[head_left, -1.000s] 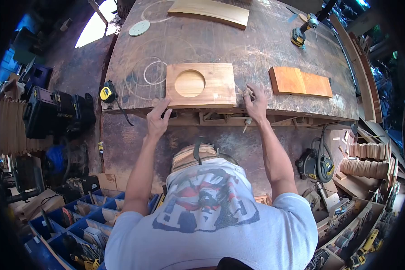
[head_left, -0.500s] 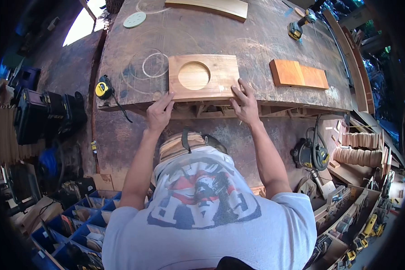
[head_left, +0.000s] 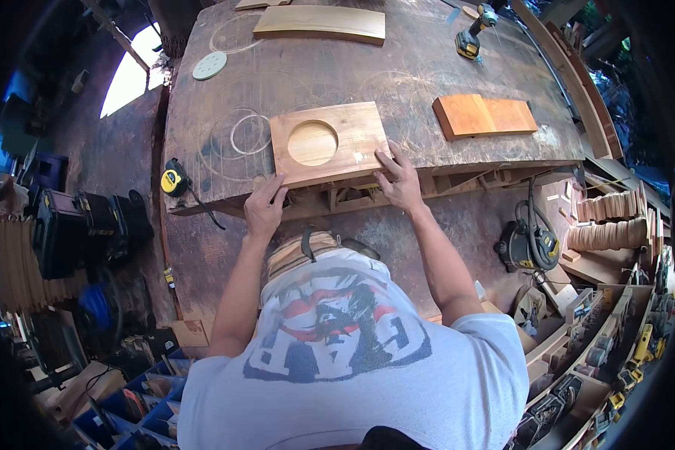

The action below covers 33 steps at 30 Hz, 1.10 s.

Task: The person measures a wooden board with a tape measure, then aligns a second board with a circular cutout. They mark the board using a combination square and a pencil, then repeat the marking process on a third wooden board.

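A light wooden board (head_left: 358,133) with a round recess lies at the front edge of the workbench, its near side slightly past that edge. At the board's near left corner, my left hand (head_left: 263,206) pinches the wood between thumb and fingers. My right hand (head_left: 400,180) grips the near right corner, with fingers on top and the thumb at the front side. The undersides of both grips are hidden.
On the workbench (head_left: 397,90) are an orange-brown wood block (head_left: 484,116), a drill (head_left: 474,34), a long pale board (head_left: 319,22), a sanding disc (head_left: 209,65) and a tape measure (head_left: 174,180). A shop vacuum (head_left: 531,246) stands on the floor at right.
The whole view has turned and shifted slightly, so the bench and board appear tilted. Both hands stay at the same corners of the board.
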Each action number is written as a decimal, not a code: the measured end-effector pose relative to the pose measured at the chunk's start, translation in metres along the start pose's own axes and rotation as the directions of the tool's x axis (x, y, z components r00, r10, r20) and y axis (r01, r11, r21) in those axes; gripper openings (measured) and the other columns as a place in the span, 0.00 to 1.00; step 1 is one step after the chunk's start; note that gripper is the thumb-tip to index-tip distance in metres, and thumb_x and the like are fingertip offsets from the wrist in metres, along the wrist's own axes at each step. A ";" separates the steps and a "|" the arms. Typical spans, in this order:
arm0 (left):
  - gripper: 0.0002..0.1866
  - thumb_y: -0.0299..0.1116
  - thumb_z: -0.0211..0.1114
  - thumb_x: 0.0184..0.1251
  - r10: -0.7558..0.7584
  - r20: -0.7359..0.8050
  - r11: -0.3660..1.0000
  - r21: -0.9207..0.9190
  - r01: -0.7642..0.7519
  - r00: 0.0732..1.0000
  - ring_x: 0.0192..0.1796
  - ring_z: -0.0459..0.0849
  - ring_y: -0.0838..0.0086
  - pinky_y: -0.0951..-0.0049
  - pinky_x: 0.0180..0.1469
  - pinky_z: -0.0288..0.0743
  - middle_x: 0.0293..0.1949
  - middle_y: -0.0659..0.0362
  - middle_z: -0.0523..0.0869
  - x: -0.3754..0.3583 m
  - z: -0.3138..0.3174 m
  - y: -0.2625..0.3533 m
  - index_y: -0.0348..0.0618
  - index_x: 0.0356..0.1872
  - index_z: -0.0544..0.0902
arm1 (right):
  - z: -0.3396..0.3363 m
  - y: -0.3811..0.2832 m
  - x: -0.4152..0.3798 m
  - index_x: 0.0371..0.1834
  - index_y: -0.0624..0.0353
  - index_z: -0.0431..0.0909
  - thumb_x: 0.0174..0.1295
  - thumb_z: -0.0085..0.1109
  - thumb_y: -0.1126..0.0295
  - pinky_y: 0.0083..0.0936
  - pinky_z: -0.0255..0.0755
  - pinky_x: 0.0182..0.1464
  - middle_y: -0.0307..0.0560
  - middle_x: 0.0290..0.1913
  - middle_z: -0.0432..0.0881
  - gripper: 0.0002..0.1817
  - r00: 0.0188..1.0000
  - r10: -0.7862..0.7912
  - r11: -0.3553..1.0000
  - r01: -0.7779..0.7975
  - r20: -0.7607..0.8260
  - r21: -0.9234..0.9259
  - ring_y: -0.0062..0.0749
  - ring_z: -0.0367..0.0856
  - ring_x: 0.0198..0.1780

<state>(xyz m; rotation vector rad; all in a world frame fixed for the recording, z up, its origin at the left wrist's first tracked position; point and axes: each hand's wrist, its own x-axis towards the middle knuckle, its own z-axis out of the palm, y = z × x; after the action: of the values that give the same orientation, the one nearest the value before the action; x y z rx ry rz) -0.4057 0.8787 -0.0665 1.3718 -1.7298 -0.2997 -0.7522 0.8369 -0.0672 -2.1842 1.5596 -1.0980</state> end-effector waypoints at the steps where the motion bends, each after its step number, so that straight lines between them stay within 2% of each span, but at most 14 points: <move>1: 0.18 0.27 0.73 0.66 0.009 -0.005 1.000 0.004 -0.009 1.000 0.52 0.91 0.52 0.61 0.55 0.84 0.52 0.44 0.90 0.001 0.001 0.000 0.43 0.57 0.88 | 0.000 0.002 0.001 0.66 0.47 0.84 0.58 0.74 0.67 0.45 0.71 0.71 0.59 0.75 0.73 0.29 1.000 0.008 1.000 -0.008 0.005 0.026 0.58 0.76 0.71; 2: 0.18 0.27 0.73 0.66 -0.014 0.002 1.000 -0.001 0.014 1.000 0.51 0.91 0.52 0.61 0.53 0.84 0.51 0.44 0.91 0.001 0.003 0.000 0.43 0.57 0.88 | 0.000 0.005 -0.001 0.68 0.48 0.83 0.59 0.74 0.70 0.43 0.69 0.74 0.61 0.76 0.72 0.30 0.999 0.036 0.999 -0.037 0.038 0.027 0.56 0.73 0.75; 4: 0.18 0.27 0.73 0.66 -0.065 0.024 0.998 -0.003 0.065 0.998 0.48 0.91 0.51 0.61 0.50 0.84 0.50 0.44 0.91 0.000 -0.001 0.008 0.43 0.57 0.88 | 0.000 0.005 -0.002 0.67 0.47 0.83 0.58 0.74 0.69 0.43 0.72 0.70 0.61 0.74 0.74 0.30 1.000 0.002 1.000 -0.003 0.010 0.018 0.56 0.77 0.69; 6: 0.18 0.27 0.73 0.66 -0.027 0.008 1.000 0.010 0.026 1.000 0.46 0.92 0.51 0.61 0.48 0.84 0.49 0.43 0.91 0.001 -0.001 0.006 0.43 0.57 0.88 | 0.003 0.005 -0.001 0.67 0.47 0.83 0.58 0.75 0.69 0.42 0.75 0.68 0.61 0.74 0.74 0.30 0.999 -0.036 0.999 0.036 -0.020 -0.012 0.56 0.79 0.65; 19: 0.19 0.26 0.73 0.66 -0.032 -0.013 0.999 0.010 0.032 0.999 0.45 0.91 0.50 0.61 0.46 0.84 0.48 0.43 0.90 -0.003 0.004 0.003 0.43 0.59 0.88 | 0.007 -0.001 -0.003 0.66 0.50 0.84 0.57 0.74 0.70 0.45 0.72 0.70 0.63 0.72 0.75 0.29 0.997 0.015 0.999 -0.012 -0.073 0.044 0.60 0.77 0.69; 24: 0.20 0.26 0.74 0.65 0.016 -0.058 0.998 0.058 -0.013 0.998 0.39 0.90 0.49 0.58 0.41 0.82 0.44 0.43 0.90 -0.002 0.007 0.006 0.46 0.59 0.88 | 0.005 -0.002 -0.002 0.66 0.51 0.84 0.57 0.73 0.71 0.45 0.72 0.70 0.64 0.73 0.75 0.29 0.998 0.023 0.998 -0.020 -0.056 0.055 0.61 0.76 0.69; 31: 0.21 0.27 0.74 0.64 0.054 -0.082 0.994 0.097 -0.046 0.995 0.33 0.87 0.51 0.56 0.36 0.79 0.34 0.44 0.89 -0.003 0.009 0.003 0.48 0.59 0.88 | 0.001 -0.003 -0.001 0.66 0.52 0.83 0.55 0.73 0.73 0.42 0.75 0.65 0.60 0.72 0.77 0.30 0.999 0.032 0.999 -0.032 -0.009 0.040 0.58 0.80 0.62; 33: 0.20 0.26 0.74 0.64 0.014 -0.043 0.992 0.128 -0.008 0.999 0.35 0.88 0.50 0.58 0.39 0.80 0.37 0.44 0.89 -0.004 0.007 0.005 0.47 0.59 0.89 | 0.000 -0.003 0.000 0.66 0.53 0.83 0.55 0.73 0.73 0.41 0.76 0.64 0.58 0.71 0.78 0.30 1.000 0.026 0.999 -0.026 -0.002 0.030 0.56 0.81 0.60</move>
<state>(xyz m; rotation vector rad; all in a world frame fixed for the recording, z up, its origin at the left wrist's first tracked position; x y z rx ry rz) -0.4141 0.8818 -0.0695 1.4495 -1.7452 -0.1537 -0.7503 0.8380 -0.0654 -2.1377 1.5578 -1.1099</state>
